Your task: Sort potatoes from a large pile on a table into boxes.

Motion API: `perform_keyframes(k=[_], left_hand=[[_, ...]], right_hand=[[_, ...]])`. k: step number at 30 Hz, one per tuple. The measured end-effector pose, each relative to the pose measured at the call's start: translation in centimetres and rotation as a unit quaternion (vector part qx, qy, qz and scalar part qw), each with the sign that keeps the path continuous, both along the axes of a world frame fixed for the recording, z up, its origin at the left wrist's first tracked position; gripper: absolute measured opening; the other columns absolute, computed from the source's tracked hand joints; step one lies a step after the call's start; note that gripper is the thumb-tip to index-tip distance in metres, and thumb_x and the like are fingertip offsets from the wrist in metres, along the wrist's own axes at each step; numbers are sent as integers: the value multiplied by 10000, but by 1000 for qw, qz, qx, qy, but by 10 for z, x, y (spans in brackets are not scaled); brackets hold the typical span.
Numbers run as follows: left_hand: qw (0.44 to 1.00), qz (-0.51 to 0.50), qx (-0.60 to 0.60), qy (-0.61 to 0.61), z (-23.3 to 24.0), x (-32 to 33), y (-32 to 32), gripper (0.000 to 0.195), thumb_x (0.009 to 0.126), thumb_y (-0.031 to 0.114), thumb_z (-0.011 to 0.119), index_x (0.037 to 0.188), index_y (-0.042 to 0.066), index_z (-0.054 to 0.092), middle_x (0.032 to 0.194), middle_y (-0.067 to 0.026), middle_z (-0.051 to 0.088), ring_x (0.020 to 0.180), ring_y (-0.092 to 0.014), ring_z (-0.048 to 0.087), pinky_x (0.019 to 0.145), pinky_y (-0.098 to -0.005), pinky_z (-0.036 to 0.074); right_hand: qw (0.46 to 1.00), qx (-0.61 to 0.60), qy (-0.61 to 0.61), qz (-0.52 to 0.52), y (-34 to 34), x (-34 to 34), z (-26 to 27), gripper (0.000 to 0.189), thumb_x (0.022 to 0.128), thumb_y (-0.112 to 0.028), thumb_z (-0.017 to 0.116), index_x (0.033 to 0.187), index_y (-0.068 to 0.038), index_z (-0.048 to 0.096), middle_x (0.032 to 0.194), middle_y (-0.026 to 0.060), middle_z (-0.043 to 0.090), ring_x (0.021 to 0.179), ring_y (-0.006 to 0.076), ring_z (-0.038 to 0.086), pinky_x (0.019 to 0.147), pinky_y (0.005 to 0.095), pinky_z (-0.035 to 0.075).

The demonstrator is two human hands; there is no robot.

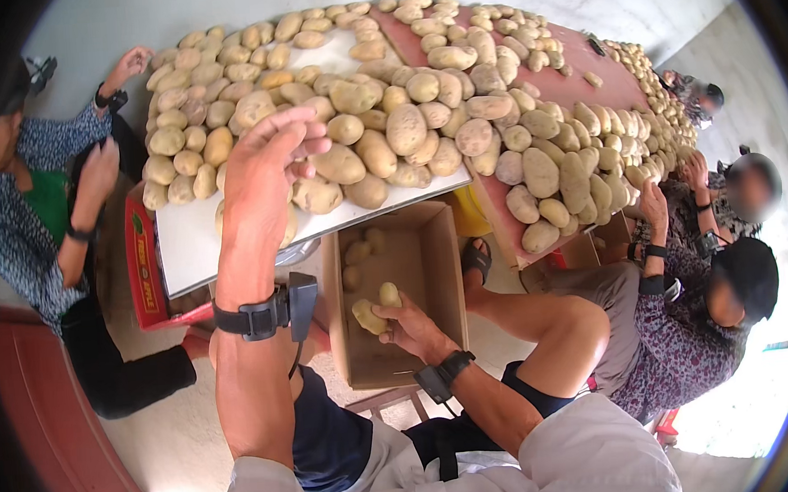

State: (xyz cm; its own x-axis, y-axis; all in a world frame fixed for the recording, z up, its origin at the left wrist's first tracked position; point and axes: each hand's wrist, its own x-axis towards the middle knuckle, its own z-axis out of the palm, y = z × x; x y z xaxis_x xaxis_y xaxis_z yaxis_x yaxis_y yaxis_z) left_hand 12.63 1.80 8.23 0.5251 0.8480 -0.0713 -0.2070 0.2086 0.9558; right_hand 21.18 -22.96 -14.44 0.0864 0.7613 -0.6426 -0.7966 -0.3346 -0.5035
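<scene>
My left hand (280,148) is raised over the front edge of the potato pile, its fingers apart and loosely curled, with no potato seen in it. Behind and beside it lie many potatoes (406,130) on a white tabletop (191,251). Lower down, my right hand (412,329) is over an open cardboard box (428,244) between my knees. It holds small potatoes: a rounded one (389,295) and a knobbly one (370,316) stick out at the fingers. Several more potatoes (357,252) lie at the far left inside the box.
A reddish board (560,80) bears more potatoes on the right. A red printed carton (144,275) stands under the table's left end, a yellow container (471,211) under its middle. One person (32,200) sits at left; several people, one in a patterned top (677,337), are at right.
</scene>
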Motion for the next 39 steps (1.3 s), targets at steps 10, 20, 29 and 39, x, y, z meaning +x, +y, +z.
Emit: perform_keyframes(k=[10,20,29,39], left_hand=[[996,-77,9,45,-6,14,-14,244,1006,109,573,1205,1,664,1029,-74,716,887,-151,684,677,-257,491],[974,-155,-159,-54,-4,57,-61,391,1041,371,575,1271,55,567,1143,-79,639,1005,-212,629,820,-318,501],[967,-68,-215,-118,-6,67,-52,359,1027,379,596,1233,87,570,1105,-47,647,990,-165,622,705,-320,482],[955,-41,-193,-220,-12,44,-18,283,1019,359,603,1117,93,587,999,-77,648,905,-207,624,679,-322,476]], right_hand=[[979,157,-88,-99,35,62,156,465,929,-108,680,1318,-125,426,1170,67,614,944,184,652,569,302,486],[912,245,-310,-113,102,101,219,477,893,-81,713,1299,-33,469,1016,59,635,803,137,646,598,264,518],[921,237,-285,-122,91,114,221,357,891,-124,740,1191,-46,562,1051,12,640,827,124,627,677,283,499],[895,214,-379,-96,68,150,211,313,940,13,604,1253,4,596,1159,58,622,946,138,637,727,283,487]])
